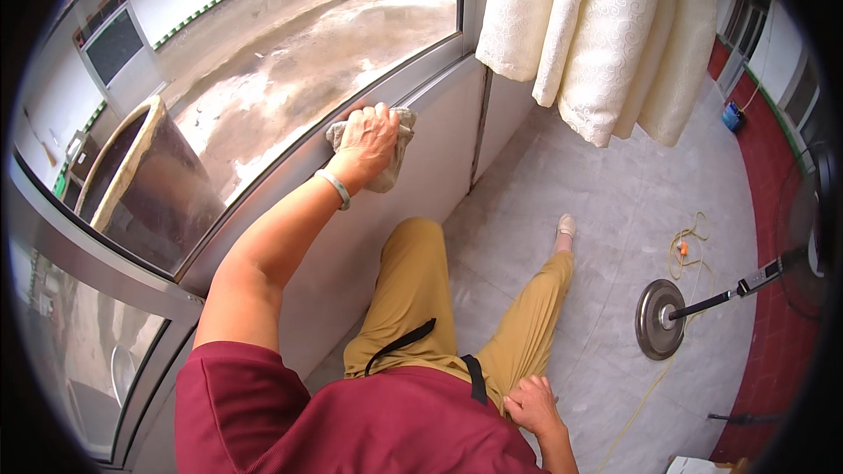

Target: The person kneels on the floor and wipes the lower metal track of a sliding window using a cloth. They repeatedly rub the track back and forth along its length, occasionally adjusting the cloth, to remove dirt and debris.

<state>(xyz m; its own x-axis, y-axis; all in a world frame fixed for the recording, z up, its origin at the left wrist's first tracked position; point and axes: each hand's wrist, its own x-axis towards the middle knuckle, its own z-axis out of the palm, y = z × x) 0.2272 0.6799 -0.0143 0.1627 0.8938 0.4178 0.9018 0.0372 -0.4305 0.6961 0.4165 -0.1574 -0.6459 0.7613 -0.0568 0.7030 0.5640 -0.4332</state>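
My left hand (364, 138) presses a crumpled pale cloth (397, 145) against the grey metal window frame (263, 189) at the lower edge of a big glass pane (290, 61). A light bracelet sits on that wrist. My right hand (531, 405) rests on my right thigh with its fingers loosely curled and nothing in it. I wear a dark red shirt and mustard trousers, and one foot (566, 226) stands on the grey tiled floor.
A cream patterned curtain (606, 35) hangs bunched at the top right. A standing fan's round base (660, 319) and pole lie to the right, with a yellow cable (689, 250) coiled beside it. A large clay jar (149, 184) stands outside the glass.
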